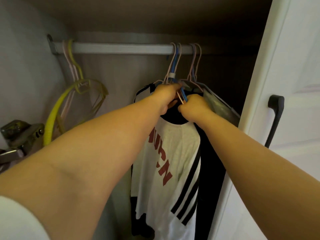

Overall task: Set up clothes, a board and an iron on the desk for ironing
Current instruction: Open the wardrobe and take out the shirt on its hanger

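Both hands, left hand point(165, 96) and right hand point(194, 108), grip bunched hangers point(181, 94) at the white shirt point(166, 163), which hangs on the closet rail point(121, 48). Tangled hooks may snag, dropping other clothes.

The scene is dim and warm-toned, with light coming from behind the camera toward the wardrobe interior. The two forearms take most of it and look evenly lit, slightly yellow. The white door point(297, 66) at 3 o'clock is the brightest surface, close to washed out. The upper right corner at 1 o'clock falls into near black, and the dark garments point(211, 170) at 5 o'clock lose all detail. The rail point(121, 48) at 12 o'clock catches a soft sheen. Wide-angle distortion bows the door edge and the rail. Everything looks slightly soft, with smeared detail at 9 o'clock.
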